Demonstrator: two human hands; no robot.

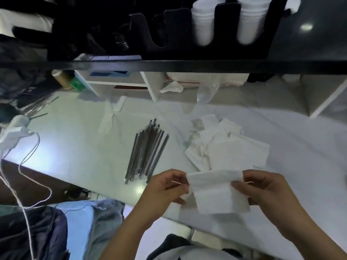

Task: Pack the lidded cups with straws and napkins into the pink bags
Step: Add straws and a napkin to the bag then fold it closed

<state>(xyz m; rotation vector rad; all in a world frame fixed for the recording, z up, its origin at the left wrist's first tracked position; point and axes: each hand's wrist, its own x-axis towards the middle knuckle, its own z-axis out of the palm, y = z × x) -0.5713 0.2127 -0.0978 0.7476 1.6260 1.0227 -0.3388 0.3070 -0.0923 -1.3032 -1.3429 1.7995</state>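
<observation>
1. White napkin (218, 192) is held above the near edge of the pale surface (78, 147), pinched at its left side by the left hand (165, 188) and at its right by the right hand (262, 190), fingers curled on it
2. Wrapped straws (146, 152) lie just beyond the left hand; loose napkins (225, 147) are piled beside them

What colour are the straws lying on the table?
Dark grey, in clear wrappers: the straws show best in the head view, left of the napkin pile.
</observation>
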